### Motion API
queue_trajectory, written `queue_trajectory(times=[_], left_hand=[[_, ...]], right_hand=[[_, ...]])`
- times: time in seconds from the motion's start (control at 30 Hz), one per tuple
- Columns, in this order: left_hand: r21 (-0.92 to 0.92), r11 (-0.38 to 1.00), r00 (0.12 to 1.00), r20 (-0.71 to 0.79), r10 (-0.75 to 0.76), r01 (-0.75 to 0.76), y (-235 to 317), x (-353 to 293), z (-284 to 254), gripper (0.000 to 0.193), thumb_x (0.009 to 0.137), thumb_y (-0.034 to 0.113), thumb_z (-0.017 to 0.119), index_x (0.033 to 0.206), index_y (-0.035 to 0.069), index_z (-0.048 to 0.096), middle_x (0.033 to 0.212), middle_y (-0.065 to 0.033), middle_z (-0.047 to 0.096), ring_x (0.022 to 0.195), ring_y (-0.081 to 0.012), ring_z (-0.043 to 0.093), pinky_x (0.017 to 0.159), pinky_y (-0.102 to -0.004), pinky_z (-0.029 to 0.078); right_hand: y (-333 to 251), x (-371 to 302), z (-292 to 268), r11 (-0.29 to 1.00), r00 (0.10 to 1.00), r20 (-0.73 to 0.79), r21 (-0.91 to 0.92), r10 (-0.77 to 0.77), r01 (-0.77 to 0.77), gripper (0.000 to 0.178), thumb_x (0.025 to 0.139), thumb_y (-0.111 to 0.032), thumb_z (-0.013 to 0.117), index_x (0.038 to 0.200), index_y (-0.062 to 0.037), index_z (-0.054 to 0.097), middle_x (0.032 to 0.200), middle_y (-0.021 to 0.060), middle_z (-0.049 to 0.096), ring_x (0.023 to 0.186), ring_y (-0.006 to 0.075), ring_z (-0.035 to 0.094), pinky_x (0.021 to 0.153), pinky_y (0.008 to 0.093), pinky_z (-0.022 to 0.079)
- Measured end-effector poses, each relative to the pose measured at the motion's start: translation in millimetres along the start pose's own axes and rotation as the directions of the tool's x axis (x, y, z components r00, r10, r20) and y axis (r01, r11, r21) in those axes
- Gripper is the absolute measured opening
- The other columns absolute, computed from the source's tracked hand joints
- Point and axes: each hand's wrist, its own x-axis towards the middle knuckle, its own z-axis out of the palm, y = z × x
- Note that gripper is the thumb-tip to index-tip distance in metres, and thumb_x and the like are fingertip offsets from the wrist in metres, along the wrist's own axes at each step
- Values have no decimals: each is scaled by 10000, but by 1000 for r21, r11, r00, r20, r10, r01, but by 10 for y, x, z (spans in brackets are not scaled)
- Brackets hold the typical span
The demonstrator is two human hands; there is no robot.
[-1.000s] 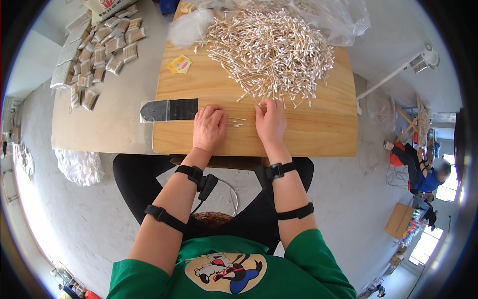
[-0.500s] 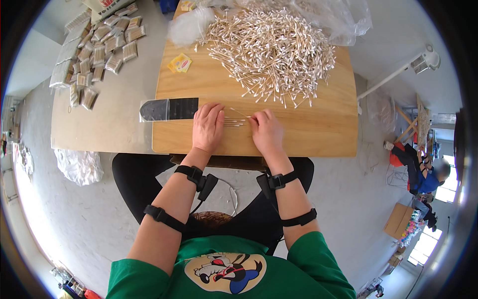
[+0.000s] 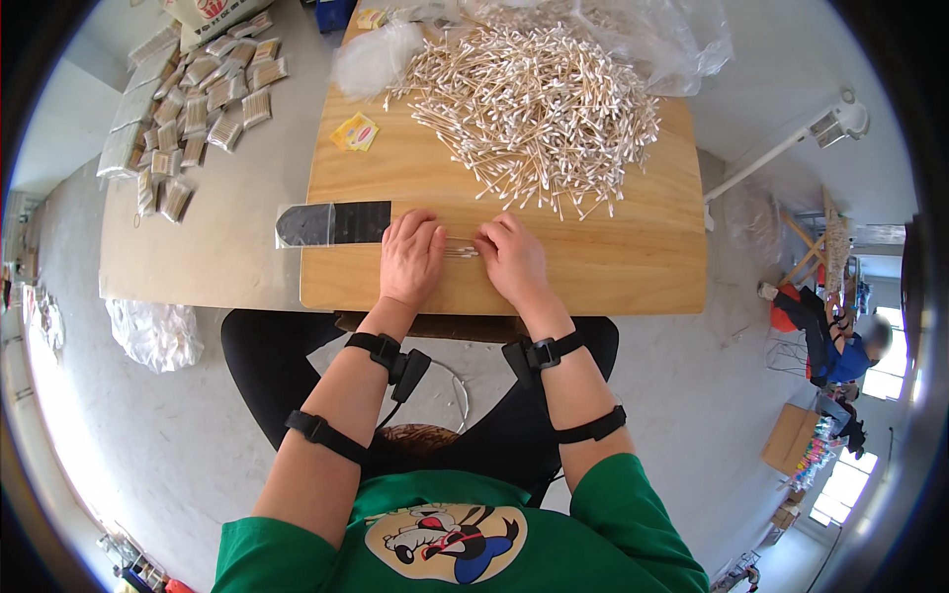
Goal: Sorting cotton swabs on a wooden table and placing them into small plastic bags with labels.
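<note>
A short row of cotton swabs lies side by side on the wooden board, bridging the gap between my hands. My left hand rests on the board with its fingers curved over the swabs' left ends, closed on them. At the swabs' right ends, my right hand has thumb and fingers pinched together; the swab in that pinch is mostly hidden. A black strip with a clear cover lies just left of my left hand. Beyond both hands spreads a large loose heap of cotton swabs.
Yellow packets and clear plastic bags lie near the heap. Several bagged swab bundles cover the far part of the grey table. A white lamp arm stands at right; a person sits farther off.
My right hand has moved left, bringing the slanted swab it pinched to the row beside my left hand. The left hand has stayed in place.
</note>
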Motion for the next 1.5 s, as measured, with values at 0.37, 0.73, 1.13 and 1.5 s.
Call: queue_trajectory(times=[0.37, 0.73, 1.13, 1.5], left_hand=[[75, 997, 1000, 11, 24, -25, 93, 27, -13, 204, 944, 247, 606, 1081, 108, 666, 1225, -84, 614, 1140, -303, 569, 973, -438, 428], [0, 1000, 999, 31, 17, -17, 69, 7, -65, 130, 938, 208, 607, 929, 88, 658, 1114, -74, 624, 1058, -299, 580, 933, -431, 441], [4, 1000, 1000, 0, 25, -25, 75, 29, -24, 215, 929, 187, 607, 1116, 102, 672, 1166, -82, 632, 1150, -293, 571, 966, -431, 439], [31, 998, 998, 4, 58, -58, 70, 25, -20, 130, 894, 178, 644, 998, 119, 697, 1168, -64, 630, 1154, -280, 570, 963, -434, 429]], right_hand=[[1, 119, 8, 989, 969, -216, 114, 118, -95, 178, 872, -145, 709, 1018, -79, 631, 889, 103, 610, 755, 316, 648, 647, 427, 525], [126, 214, -175, 995, 889, -450, 95, 82, -44, 34, 918, -52, 646, 951, -49, 638, 823, 110, 604, 726, 282, 615, 617, 378, 492], [63, -6, 87, 854, 912, -44, 371, 408, -364, 122, 900, -94, 689, 1003, -31, 666, 849, 105, 682, 702, 220, 661, 652, 339, 525], [-8, -38, 50, 986, 983, -81, 18, 166, -165, 88, 849, -137, 728, 873, -82, 663, 862, 75, 647, 786, 298, 666, 658, 415, 519]])
